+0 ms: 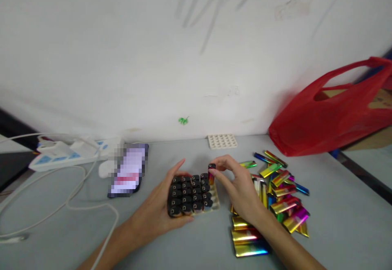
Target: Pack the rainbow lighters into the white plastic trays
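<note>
Head view: your left hand (156,202) grips the tray (217,201) by its left side, thumb along the near edge; your right hand (240,184) pinches an upright lighter (211,175) at the tray's far right corner. It could tip or catch on its neighbour if it meets the cell at a slant; whether its base is seated, you can't tell. Should your left hand tilt the tray, the packed lighters (186,192) might lean or knock together. Your right forearm passes over the pile (281,190), so a low sweep could scatter it. Black-topped lighters fill most of the tray, with bare cells down its right side. By the wall, the white tray (222,141) shows only cells; the red bag (330,119) holds cardboard (381,100).
</note>
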### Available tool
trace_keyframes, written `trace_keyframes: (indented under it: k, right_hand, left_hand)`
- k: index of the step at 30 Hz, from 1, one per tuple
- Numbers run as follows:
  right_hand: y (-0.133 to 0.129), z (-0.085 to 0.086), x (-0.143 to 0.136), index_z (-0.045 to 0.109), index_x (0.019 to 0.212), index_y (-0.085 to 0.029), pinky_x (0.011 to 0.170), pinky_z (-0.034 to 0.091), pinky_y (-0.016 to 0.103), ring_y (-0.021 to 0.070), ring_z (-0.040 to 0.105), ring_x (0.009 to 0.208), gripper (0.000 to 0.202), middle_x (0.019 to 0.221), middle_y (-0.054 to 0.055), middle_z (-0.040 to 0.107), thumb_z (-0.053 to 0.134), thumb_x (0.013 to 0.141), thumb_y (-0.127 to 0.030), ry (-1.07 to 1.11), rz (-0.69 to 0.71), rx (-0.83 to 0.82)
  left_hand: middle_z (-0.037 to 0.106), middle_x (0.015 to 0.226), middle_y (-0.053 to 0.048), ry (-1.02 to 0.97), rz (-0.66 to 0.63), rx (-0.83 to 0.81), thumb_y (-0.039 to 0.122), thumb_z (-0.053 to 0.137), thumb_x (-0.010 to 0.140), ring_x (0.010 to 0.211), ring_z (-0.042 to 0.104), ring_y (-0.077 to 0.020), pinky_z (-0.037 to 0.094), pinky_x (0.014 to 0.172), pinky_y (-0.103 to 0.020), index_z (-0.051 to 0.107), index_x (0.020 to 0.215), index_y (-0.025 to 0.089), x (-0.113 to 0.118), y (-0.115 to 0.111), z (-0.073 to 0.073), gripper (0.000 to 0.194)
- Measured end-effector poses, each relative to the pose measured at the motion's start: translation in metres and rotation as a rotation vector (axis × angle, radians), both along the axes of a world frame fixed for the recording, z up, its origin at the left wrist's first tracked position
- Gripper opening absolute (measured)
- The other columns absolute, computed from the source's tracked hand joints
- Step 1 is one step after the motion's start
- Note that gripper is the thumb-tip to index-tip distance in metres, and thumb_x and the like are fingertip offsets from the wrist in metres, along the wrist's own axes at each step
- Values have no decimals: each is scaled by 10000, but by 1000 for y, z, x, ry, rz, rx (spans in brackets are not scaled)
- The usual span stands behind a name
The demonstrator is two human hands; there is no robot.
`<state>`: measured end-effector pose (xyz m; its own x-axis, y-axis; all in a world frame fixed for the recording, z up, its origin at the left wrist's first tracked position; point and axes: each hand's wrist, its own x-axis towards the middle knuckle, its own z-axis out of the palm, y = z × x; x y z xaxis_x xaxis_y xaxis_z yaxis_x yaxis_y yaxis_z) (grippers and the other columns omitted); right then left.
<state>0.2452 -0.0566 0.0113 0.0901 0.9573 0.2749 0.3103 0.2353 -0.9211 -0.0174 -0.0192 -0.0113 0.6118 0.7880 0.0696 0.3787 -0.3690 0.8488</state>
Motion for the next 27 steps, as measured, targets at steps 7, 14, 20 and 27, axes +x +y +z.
trace_keyframes:
  k: [7, 14, 20, 27]
  right_hand:
    - [-1, 4, 10, 738, 1105, -286, 966, 513, 408, 264, 756, 1035, 62, 1067, 31, 821, 715, 1085, -340, -155, 82, 38]
    - [-2, 11, 24, 748, 1136, -294, 990, 470, 448, 286, 728, 1070, 115, 1129, 27, 824, 661, 1102, -362, -363, 218, 57]
    - [7, -4, 56, 721, 1175, -226, 986, 429, 479, 354, 637, 1142, 263, 1185, 133, 753, 565, 979, -149, -875, -265, 16]
    - [6, -20, 96, 823, 1088, -259, 868, 335, 475, 395, 547, 1073, 257, 1100, 152, 703, 615, 957, -184, -1002, -323, -93]
  left_hand:
    - [610, 1517, -97, 8, 13, -25, 227, 941, 786, 1300, 710, -351, 571, 1137, -548, 145, 1727, 415, 0, -1, 3, 1247]
    - [598, 1526, -103, -3, 1, -35, 232, 950, 786, 1302, 701, -345, 549, 1165, -556, 129, 1726, 401, 0, -1, 2, 1259]
    - [617, 1517, -89, -30, 3, -41, 198, 949, 763, 1275, 720, -343, 578, 1127, -520, 133, 1737, 412, 0, -1, 0, 1288]
    - [602, 1525, -80, -34, 0, -60, 200, 935, 775, 1277, 715, -329, 573, 1128, -508, 142, 1728, 424, 0, -1, 2, 1260]
